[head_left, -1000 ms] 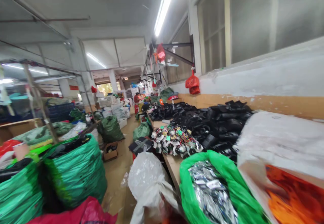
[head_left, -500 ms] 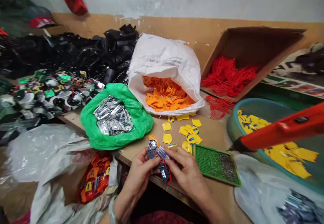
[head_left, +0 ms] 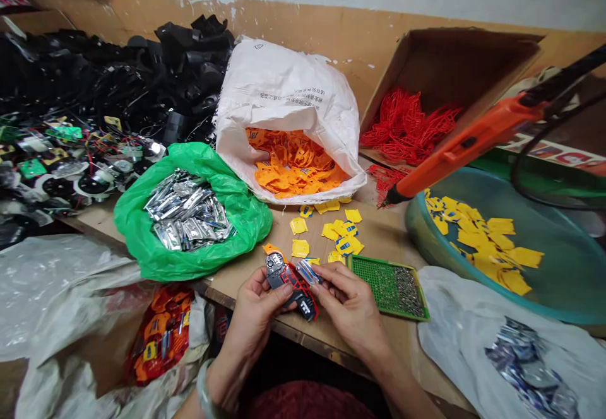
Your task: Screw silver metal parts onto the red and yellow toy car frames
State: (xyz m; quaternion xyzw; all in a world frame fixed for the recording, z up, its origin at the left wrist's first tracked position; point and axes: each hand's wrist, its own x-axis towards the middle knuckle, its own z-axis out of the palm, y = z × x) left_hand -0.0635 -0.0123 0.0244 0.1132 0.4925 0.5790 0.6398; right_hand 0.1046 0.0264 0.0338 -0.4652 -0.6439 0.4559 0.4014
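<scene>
My left hand [head_left: 258, 305] is closed around a dark grey plastic toy part [head_left: 290, 280] with red trim and an orange tip, held tilted above the table's front edge. Between the fingers of my right hand [head_left: 353, 302] is a small silver piece with blue markings [head_left: 307, 272], right beside the toy part's upper right side. Whether the two pieces touch, I cannot tell. Several yellow pieces [head_left: 300, 248] lie just behind my hands. Right of them is a green tray [head_left: 376, 283] with small metal screws [head_left: 407, 289].
A green bag [head_left: 255, 220] of silver pieces stands left, with a white sack [head_left: 288, 84] of orange parts behind. An orange-red power screwdriver [head_left: 454, 151] hangs by a teal basin [head_left: 558, 280]. Red parts [head_left: 411, 129] fill a carton. A bag of finished-looking orange parts [head_left: 161, 334] sits lower left.
The silver piece, lying against the toy part before, now sits higher and more turned in my right fingers. The power screwdriver appears farther back. The whole view has shifted somewhat.
</scene>
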